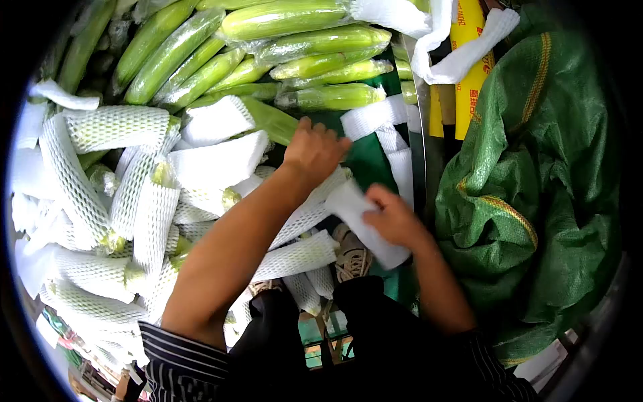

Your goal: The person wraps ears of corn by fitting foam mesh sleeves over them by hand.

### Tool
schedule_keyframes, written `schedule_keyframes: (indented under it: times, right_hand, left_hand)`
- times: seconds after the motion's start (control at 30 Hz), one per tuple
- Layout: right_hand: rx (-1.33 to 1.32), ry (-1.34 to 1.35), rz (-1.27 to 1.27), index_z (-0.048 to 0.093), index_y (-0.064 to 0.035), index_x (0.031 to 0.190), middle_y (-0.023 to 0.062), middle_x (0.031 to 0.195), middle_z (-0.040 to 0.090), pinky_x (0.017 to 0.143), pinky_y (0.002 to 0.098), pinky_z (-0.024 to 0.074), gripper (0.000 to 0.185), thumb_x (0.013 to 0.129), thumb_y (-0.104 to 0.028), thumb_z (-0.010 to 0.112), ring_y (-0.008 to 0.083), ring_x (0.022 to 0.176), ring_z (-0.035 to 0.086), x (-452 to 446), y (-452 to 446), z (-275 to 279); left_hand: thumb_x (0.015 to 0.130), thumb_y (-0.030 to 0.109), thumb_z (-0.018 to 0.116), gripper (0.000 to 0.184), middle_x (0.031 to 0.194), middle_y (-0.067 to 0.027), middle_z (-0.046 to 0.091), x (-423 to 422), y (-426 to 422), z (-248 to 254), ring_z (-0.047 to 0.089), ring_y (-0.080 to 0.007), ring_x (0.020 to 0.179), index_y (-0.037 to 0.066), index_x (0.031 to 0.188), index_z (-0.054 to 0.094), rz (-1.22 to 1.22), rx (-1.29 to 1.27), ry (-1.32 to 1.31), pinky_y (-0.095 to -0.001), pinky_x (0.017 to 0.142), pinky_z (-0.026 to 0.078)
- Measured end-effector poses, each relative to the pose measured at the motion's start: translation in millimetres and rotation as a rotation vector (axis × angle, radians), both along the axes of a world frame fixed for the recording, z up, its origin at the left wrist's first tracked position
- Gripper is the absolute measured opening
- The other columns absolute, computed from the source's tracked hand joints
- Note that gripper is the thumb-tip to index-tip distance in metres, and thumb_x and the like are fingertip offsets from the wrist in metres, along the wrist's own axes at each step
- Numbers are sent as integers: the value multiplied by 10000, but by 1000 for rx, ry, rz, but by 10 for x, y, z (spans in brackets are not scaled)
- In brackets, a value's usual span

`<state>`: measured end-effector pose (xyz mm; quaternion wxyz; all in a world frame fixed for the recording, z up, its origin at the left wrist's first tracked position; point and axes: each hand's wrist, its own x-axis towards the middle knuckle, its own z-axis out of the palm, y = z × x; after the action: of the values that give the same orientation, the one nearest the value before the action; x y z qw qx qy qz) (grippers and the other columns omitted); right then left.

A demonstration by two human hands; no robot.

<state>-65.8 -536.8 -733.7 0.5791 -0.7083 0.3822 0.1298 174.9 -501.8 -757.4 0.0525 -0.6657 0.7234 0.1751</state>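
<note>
My left hand [315, 153] reaches over the pile with its fingers curled at the end of a long pale-green zucchini [271, 120]; the palm and part of that end are hidden. My right hand [395, 218] grips a white foam net sleeve [362, 218], which is flat, tilted and a little blurred. Just left of my left hand lie short white foam sleeves [221, 159]. Below it, zucchini in foam netting [298, 256] lie beside my shoes.
Film-wrapped zucchini [288, 20] are heaped at the back. Many netted ones [154, 228] cover the left side. Loose foam sleeves [395, 144] hang near a metal edge [422, 114]. A green woven sack [529, 201] and yellow packaging [467, 67] are on the right.
</note>
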Motion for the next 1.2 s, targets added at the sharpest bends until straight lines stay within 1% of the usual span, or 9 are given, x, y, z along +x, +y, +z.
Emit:
schedule_keyframes:
  times: [0.07, 0.2, 0.4, 0.57, 0.7, 0.87, 0.93, 1.03, 1.2]
  right_hand:
    - [140, -419, -595, 535, -43, 1106, 57, 970, 577, 825, 305, 479, 302, 815, 9, 592, 141, 918, 563, 11, -92, 125]
    - [121, -603, -614, 266, -76, 1555, 106, 1286, 535, 986, 318, 433, 810, 797, 65, 516, 165, 1125, 529, 439, -146, 542]
    - [1028, -965, -732, 259, -138, 1584, 81, 1466, 488, 1010, 374, 469, 514, 1106, -308, 343, 215, 1249, 542, 609, 172, 509]
    - [-193, -552, -545, 603, -33, 954, 94, 1071, 603, 768, 297, 486, 222, 852, -70, 796, 163, 864, 592, 783, 236, 332]
    - [-807, -919, -146, 521, -42, 747, 130, 961, 596, 771, 414, 480, 286, 760, -23, 805, 311, 882, 610, 695, -56, 614]
    - [633, -1191, -713, 532, -105, 885, 86, 928, 613, 714, 343, 548, 156, 912, -107, 686, 208, 903, 620, 727, -147, 876]
    - [1050, -1026, -775, 589, -93, 1141, 90, 1045, 656, 766, 310, 569, 200, 984, -209, 633, 208, 1002, 647, 778, -236, 729]
    - [926, -1079, -801, 528, -66, 1347, 150, 1284, 637, 946, 383, 545, 434, 1018, -344, 589, 247, 1160, 638, 945, -58, 601]
    - [791, -907, -879, 543, -36, 1324, 126, 1185, 668, 946, 388, 551, 374, 1050, -291, 533, 239, 1067, 670, 930, -47, 397]
  left_hand:
    - [859, 190, 676, 227, 944, -67, 691, -15, 11, 377, 671, -313, 907, 128, 1077, 669, 79, -324, 227, -436, 861, 501]
    - [833, 208, 799, 404, 869, -119, 666, -86, 71, 948, 670, -281, 857, 83, 1195, 672, 416, -601, 830, -373, 750, 515]
    - [808, 71, 748, 167, 877, -131, 685, -132, 375, 682, 667, -327, 833, 34, 965, 703, 614, -472, 1146, -392, 786, 516]
    - [844, 35, 734, 159, 893, -117, 639, -59, 466, 570, 633, -278, 820, 20, 951, 617, 688, -562, 1143, -342, 775, 503]
    - [879, 137, 749, 200, 934, -93, 635, -51, 552, 495, 624, -243, 842, 57, 998, 609, 784, -587, 1157, -349, 767, 502]
    - [798, 257, 701, 323, 1083, -39, 626, 125, 531, 734, 610, -231, 881, 212, 1116, 668, 176, -830, 233, -336, 675, 468]
    - [782, 130, 706, 384, 1102, -50, 637, 9, 528, 899, 633, -265, 933, 211, 1156, 683, 307, -655, 422, -388, 752, 516]
    - [796, 40, 732, 398, 1236, -103, 621, -53, 586, 854, 633, -306, 1054, 104, 1186, 681, 436, -579, 805, -414, 917, 517]
    - [966, 131, 683, 210, 1375, -110, 546, -226, 758, 740, 568, -187, 1161, 23, 1145, 666, 807, -388, 1897, -314, 993, 444]
